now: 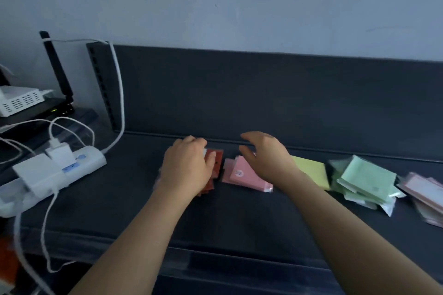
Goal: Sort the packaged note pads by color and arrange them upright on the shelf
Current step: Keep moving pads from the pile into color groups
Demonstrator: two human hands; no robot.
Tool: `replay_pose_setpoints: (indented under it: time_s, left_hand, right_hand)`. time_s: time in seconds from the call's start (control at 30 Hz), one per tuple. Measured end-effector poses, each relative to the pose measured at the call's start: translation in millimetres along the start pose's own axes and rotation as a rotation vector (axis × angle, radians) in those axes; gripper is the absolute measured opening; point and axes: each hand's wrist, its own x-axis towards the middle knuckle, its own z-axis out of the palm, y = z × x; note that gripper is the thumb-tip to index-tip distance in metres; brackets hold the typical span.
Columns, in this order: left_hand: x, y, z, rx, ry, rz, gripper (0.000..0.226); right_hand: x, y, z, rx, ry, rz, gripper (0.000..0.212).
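On a dark grey metal shelf (239, 218), the left hand (187, 167) has its grip closed on red plastic-wrapped note pads (217, 163). The right hand (266, 158) hovers open-fingered over pink wrapped pads (242, 175) lying flat, a yellow pad (311, 170) just beside.

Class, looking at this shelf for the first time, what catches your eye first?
At centre, the left hand grips red pads and the right hand hovers open over pink pads. Yellow pads and green pads lie flat further right; a power strip sits left.
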Motion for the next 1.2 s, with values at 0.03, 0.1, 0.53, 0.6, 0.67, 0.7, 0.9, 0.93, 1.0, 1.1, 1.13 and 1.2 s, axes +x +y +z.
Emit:
replay_pose_setpoints:
  time_s: [0.03,0.1,0.53,0.6,0.67,0.7,0.9,0.93,1.0,1.1,1.13,1.2]
  left_hand:
    - [-1.1,10.2,1.8,-0.016,0.003,0.024,0.035]
    - [-4.3,32.5,5.8,-0.052,0.011,0.080,0.035]
    - [-50.6,241.3,51.5,-0.201,-0.054,0.338,0.029]
    - [-62.2,281.7,61.6,-0.222,-0.074,0.350,0.029]
    - [-72.7,322.5,71.9,-0.249,-0.082,0.375,0.028]
    - [-77.4,342.5,77.4,-0.259,-0.085,0.385,0.027]
    - [-105.8,446.7,108.6,-0.320,-0.121,0.442,0.032]
    - [-109.1,460.4,113.6,-0.330,-0.127,0.452,0.033]
    - [-113.3,486.0,122.8,-0.342,-0.145,0.471,0.035]
    - [-113.4,524.5,136.9,-0.345,-0.175,0.496,0.035]
    - [-112.5,537.3,141.7,-0.338,-0.184,0.505,0.035]
    - [-108.9,562.8,152.2,-0.320,-0.207,0.529,0.034]
  right_hand:
    - [-7.9,5.2,-6.8,-0.025,0.016,0.009,0.041]
    - [-25.3,17.3,-21.1,-0.068,0.041,0.029,0.041]
    - [-171.2,163.0,-143.0,-0.197,0.140,0.270,0.031]
    - [-196.6,190.3,-165.5,-0.217,0.138,0.298,0.034]
    - [-220.8,218.6,-187.5,-0.230,0.143,0.311,0.036]
    - [-232.1,233.2,-197.5,-0.239,0.149,0.321,0.037]
    - [-293.9,311.4,-247.2,-0.276,0.170,0.395,0.043]
    - [-302.4,322.6,-253.8,-0.275,0.176,0.409,0.043]
    - [-317.1,344.3,-265.9,-0.280,0.182,0.439,0.043]
    - [-335.4,377.3,-282.3,-0.287,0.197,0.481,0.042]
    - [-340.4,387.9,-287.8,-0.292,0.198,0.499,0.041]
    - [-348.4,410.1,-297.4,-0.297,0.201,0.537,0.036]
